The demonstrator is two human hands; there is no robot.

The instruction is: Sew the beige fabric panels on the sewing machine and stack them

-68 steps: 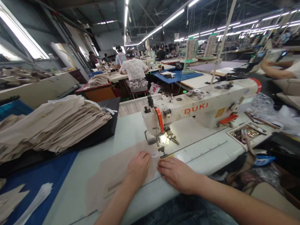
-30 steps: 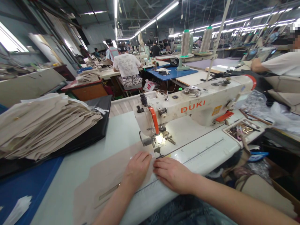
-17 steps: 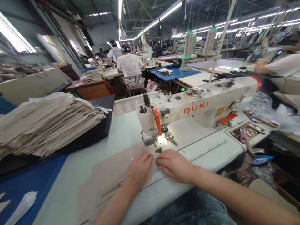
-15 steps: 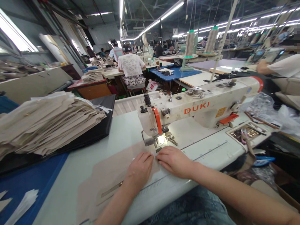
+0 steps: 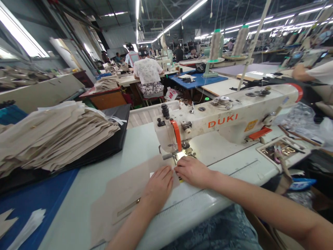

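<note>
A beige fabric panel (image 5: 122,194) lies flat on the pale sewing table (image 5: 140,142), its far corner under the needle of a white DUKI sewing machine (image 5: 229,118). My left hand (image 5: 159,185) presses flat on the panel just left of the needle, fingers stretched out. My right hand (image 5: 191,171) rests palm down right beside it, fingertips at the presser foot, touching the cloth and a small white label (image 5: 152,174). Both hands nearly touch each other.
A tall stack of beige cut pieces (image 5: 54,135) sits at the left on a black tray. A blue mat (image 5: 33,205) covers the near left. A parts tray (image 5: 283,151) lies at the right. Other people sit at machines behind and to the right.
Both hands have slid forward toward the needle, pushing the fabric corner further under the presser foot. The right hand now hides the lit needle area.
</note>
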